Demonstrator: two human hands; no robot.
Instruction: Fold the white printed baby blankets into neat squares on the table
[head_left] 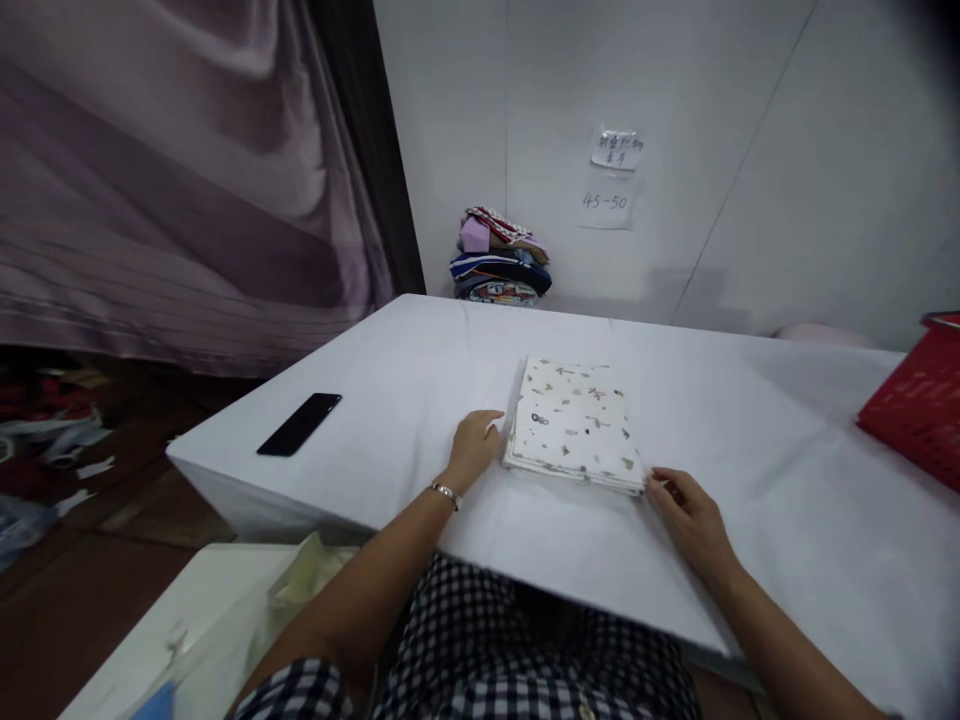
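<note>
A folded white cloth [577, 420] printed with small green and brown motifs lies in a flat, layered square on the white table. Beside its left edge is my left hand [475, 445], index finger stretched toward the cloth and thumb apart, nothing visible in it. My right hand [686, 515] has thumb and fingers closed at the cloth's near right corner. The other fingers of that hand curl underneath and are partly hidden.
A black phone [300, 424] lies at the table's left side. Folded fabrics [501, 262] are stacked beyond the far edge, by the wall. A red basket [919, 400] stands at the right. Below left is a white surface [187, 610] with plastic wrapping.
</note>
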